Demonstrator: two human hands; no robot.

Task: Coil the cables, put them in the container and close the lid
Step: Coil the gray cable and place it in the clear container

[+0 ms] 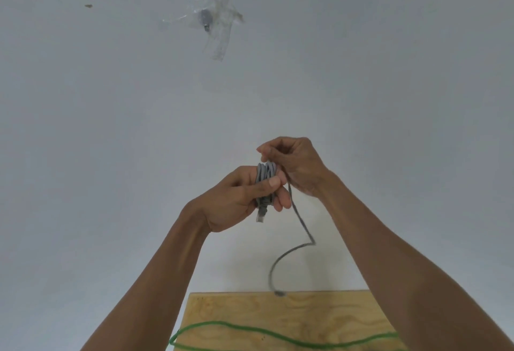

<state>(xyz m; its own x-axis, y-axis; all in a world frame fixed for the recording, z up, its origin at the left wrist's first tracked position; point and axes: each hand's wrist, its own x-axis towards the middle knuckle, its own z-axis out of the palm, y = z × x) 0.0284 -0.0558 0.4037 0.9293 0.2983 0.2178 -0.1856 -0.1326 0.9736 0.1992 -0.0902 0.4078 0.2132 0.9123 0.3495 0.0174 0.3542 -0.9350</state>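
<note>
Head view, from left to right: the left hand (236, 197) is raised in front of a plain pale wall (111, 128), its fingers (278, 200) closed around a bundle of thin grey network cable (267, 174) wound into several loops, thumb pressed across the turns; one clear plug end (260, 215) hangs below the palm. Just to the right and slightly higher, the right hand (297, 164) has its fingers pinched together on the running strand at the top of the bundle. From there the loose tail drops in a kinked curve to its far plug (279, 293), which rests at the back edge of the light plywood desk (319, 314). A long green cable (250, 329) lies uncoiled across that desk. No container or lid is in view.

The step in hand looks like coiling the first cable, nearly done. Next, the right hand likely needs to draw the short tail over the bundle while the left keeps the loops from springing apart.
</note>
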